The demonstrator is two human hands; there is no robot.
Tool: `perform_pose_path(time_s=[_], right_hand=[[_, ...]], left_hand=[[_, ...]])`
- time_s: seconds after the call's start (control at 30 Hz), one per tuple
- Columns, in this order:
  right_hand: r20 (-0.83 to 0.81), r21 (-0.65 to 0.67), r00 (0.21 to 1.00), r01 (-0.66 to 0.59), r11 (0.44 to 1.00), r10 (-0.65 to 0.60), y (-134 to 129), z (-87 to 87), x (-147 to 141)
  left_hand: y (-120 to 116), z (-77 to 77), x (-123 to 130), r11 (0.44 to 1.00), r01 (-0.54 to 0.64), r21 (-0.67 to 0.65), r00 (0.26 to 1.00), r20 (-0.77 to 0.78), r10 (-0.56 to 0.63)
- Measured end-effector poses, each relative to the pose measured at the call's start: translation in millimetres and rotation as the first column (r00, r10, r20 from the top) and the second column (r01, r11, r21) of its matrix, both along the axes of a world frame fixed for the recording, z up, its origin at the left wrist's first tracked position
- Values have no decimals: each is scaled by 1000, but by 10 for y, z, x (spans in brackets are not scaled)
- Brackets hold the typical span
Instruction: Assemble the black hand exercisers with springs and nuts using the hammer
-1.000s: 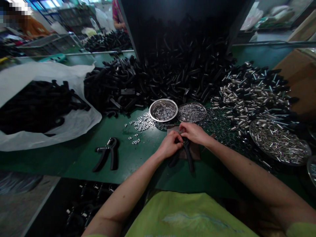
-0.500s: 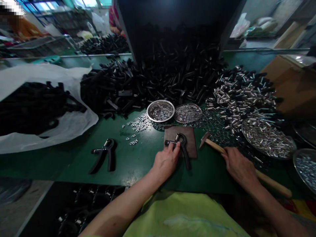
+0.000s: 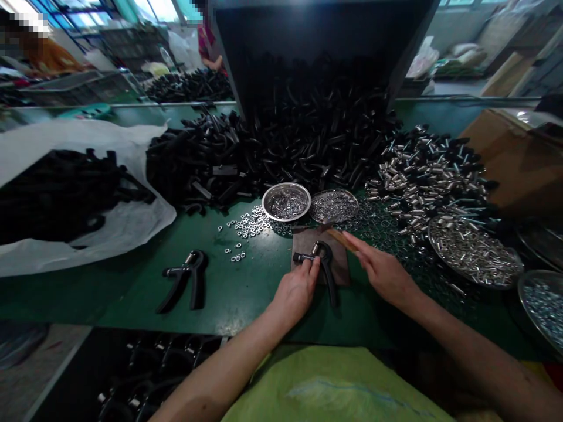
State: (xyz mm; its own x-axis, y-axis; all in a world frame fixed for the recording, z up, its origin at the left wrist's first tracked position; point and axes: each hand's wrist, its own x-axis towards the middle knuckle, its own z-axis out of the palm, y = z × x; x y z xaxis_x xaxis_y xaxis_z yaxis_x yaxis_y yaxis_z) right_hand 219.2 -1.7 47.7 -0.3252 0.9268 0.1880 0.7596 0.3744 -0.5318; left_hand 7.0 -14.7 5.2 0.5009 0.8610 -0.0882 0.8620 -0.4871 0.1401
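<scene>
My left hand (image 3: 295, 296) grips a black hand gripper exerciser (image 3: 328, 272) with a metal spring, holding it down on a square metal plate (image 3: 342, 274). Part of its left handle is hidden under my fingers. My right hand (image 3: 385, 271) is closed round the wooden handle of a hammer (image 3: 341, 237). The hammer's head is above the far edge of the plate, just beyond the exerciser's spring. A second hand gripper exerciser (image 3: 185, 281) lies by itself on the green table to the left.
A steel bowl (image 3: 286, 202) and a dish (image 3: 335, 205) of small metal parts stand beyond the plate, with loose nuts (image 3: 250, 223) beside them. Black handles (image 3: 303, 143) are heaped behind. At right are piled screws (image 3: 426, 176), bowls and a cardboard box (image 3: 510, 158). Other people are farther back.
My right hand has moved left and brought the hammer from the table's right side to over the plate. My left hand stays on the exerciser.
</scene>
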Motion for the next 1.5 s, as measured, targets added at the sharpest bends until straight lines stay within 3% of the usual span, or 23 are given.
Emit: perform_pose_path(time_s=[0.07, 0.13, 0.23, 0.3, 0.37, 0.47, 0.57, 0.63, 0.73, 0.77, 0.93, 1.03, 1.1, 1.23, 1.3, 1.43, 1.5], right_hand=[[-77, 134, 995, 77, 988, -67, -44, 46, 4], [-80, 182, 994, 94, 979, -81, -74, 2, 1], [96, 22, 995, 35, 999, -37, -41, -150, -3], [138, -83, 990, 19, 996, -7, -15, -160, 0], [65, -100, 998, 15, 995, -8, -58, -45, 7], [-161, -23, 985, 53, 998, -56, -276, 188, 27], [-316, 129, 945, 124, 984, -78, -488, 196, 55], [-190, 145, 981, 72, 987, -44, -517, 84, 62], [72, -17, 996, -44, 999, 45, -435, -14, 48], [90, -42, 995, -43, 998, 47, -409, -4, 40], [-10, 79, 999, 38, 996, -37, -443, 23, 20], [114, -78, 993, -30, 996, 39, -462, -96, 29], [110, -148, 992, -39, 988, 56, -423, -121, 33], [-36, -29, 995, 95, 995, -96, -258, -3, -1], [-19, -10, 990, 141, 990, -141, -160, 9, -23], [171, -79, 984, 70, 994, -55, -65, -185, 33], [242, -21, 966, 100, 995, -92, -121, -321, 140]], left_hand=[[-5, -23, -7, 1000, -6, 11, 1000, 22, 6], [-11, -44, -10, 1000, -13, 25, 999, 36, 12], [-29, -77, -13, 998, -26, 50, 998, 50, 23], [-50, -104, -19, 996, -58, 64, 995, 81, 52], [-78, -134, -29, 990, -113, 81, 983, 154, 99], [-118, -171, -36, 967, -243, 81, 940, 266, 214], [-129, -179, -25, 948, -312, 58, 916, 283, 284], [-117, -166, -14, 951, -304, 48, 922, 264, 282], [-90, -127, -2, 957, -289, 24, 933, 229, 277], [-82, -114, -1, 958, -287, 17, 935, 222, 276], [-56, -83, -6, 959, -285, 2, 937, 213, 278], [-43, -85, -12, 958, -285, -16, 938, 200, 283], [-34, -86, -18, 960, -280, -28, 939, 201, 280], [-20, -77, -22, 961, -276, -30, 937, 213, 276], [-11, -72, -11, 959, -281, -34, 936, 209, 281], [32, -74, -16, 953, -297, -67, 931, 202, 304], [65, -62, -103, 954, -287, -87, 924, 238, 300]])
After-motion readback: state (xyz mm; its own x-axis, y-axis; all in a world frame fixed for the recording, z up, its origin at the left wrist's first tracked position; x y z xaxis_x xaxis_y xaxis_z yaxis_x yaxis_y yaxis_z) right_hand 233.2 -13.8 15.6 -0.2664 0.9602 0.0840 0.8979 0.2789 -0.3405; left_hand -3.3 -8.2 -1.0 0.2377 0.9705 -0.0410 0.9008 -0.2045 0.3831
